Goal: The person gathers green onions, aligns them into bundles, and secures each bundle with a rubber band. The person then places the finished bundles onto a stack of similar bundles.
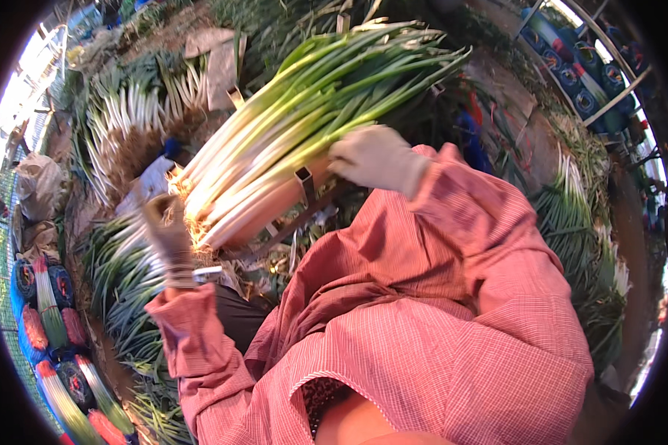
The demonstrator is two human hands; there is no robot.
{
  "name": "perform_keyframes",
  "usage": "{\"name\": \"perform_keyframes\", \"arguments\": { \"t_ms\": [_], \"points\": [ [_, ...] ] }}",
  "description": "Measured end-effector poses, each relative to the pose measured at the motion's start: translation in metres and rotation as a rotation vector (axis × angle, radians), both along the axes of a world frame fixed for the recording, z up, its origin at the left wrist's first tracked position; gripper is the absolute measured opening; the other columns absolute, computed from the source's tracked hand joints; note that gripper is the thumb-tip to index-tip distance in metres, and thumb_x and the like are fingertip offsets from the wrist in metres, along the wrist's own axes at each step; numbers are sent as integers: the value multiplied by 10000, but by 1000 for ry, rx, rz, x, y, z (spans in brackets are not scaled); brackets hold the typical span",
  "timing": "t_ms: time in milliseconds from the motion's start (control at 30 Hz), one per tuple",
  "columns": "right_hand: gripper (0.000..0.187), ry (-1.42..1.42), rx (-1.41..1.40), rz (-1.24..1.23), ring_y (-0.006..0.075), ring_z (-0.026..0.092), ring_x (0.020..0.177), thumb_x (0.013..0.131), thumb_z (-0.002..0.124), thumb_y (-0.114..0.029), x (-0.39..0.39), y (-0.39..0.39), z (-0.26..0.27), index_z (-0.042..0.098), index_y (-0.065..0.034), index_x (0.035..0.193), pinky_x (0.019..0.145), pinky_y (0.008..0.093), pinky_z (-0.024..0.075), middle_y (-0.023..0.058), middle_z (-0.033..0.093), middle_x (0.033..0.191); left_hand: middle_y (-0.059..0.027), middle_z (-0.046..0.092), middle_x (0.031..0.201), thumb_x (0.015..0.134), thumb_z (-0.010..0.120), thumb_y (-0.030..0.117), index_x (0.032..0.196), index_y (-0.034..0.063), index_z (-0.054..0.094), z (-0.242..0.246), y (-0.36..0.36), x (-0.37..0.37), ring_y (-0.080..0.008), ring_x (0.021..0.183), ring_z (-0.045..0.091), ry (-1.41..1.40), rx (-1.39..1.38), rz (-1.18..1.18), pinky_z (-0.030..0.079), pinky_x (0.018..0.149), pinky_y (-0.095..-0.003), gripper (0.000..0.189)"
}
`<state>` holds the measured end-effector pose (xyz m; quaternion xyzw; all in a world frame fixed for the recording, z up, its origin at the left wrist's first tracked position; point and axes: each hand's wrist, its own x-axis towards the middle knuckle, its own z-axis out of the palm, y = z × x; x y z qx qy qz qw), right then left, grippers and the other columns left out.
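Observation:
A large pile of green onions [267, 161] lies slantwise before me on a wooden board [264, 214] with metal tube fittings. The white stems and pale roots [200, 236] point down to the left; the green leaves reach to the upper right. My left hand [167, 228], in a light work glove and blurred, is beside the root ends with thumb and fingers apart, holding nothing I can see. My right hand [376, 156], gloved too, has curled fingers at the near edge of the leaves. Whether it grips a stalk is hidden.
Unbundled green onions with soil-covered roots [128, 122] lie at the upper left. More onions [133, 278] lie by my left arm. Stacked bundles with red wrapping [50, 306] stand far left. Onions [568, 194] lie at right, below a metal-framed rack [618, 103].

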<state>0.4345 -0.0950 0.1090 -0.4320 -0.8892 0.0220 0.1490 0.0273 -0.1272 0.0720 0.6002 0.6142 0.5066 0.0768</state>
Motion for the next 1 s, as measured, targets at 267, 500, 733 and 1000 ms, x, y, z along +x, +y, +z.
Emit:
{"name": "perform_keyframes", "arguments": {
  "t_ms": [267,500,733,1000],
  "points": [
    [264,399,-143,-709,288,664,850,907,690,-276,85,4,-48,666,-35,1014,765,386,526,154,681,924,-125,651,1142,788,730,150,1367,48,574,-37,-4,96,-295,1063,579,342,-232,-503,423,979,-434,608],
    [341,807,177,-975,165,604,909,872,696,-48,180,65,-77,558,-19,1182,834,304,498,47,633,1004,-101,606,1068,734,757,173,1252,58,618,-38,11,85,-310,1052,573,257,-361,-498,407,947,-464,549],
    [447,1037,-432,-986,74,510,868,848,663,67,259,94,-76,558,-56,1265,808,218,429,-39,524,953,-147,635,1164,740,748,111,1288,49,580,-18,13,144,-360,1089,614,-125,-258,-657,478,958,-474,577],
    [576,1463,-583,-1122,198,635,1102,857,621,101,288,104,-135,516,-128,1375,976,358,527,65,661,1210,-160,592,1066,736,751,82,1097,65,640,-15,25,218,-363,1049,537,-318,-543,-84,434,947,-437,379]
  ]
}}
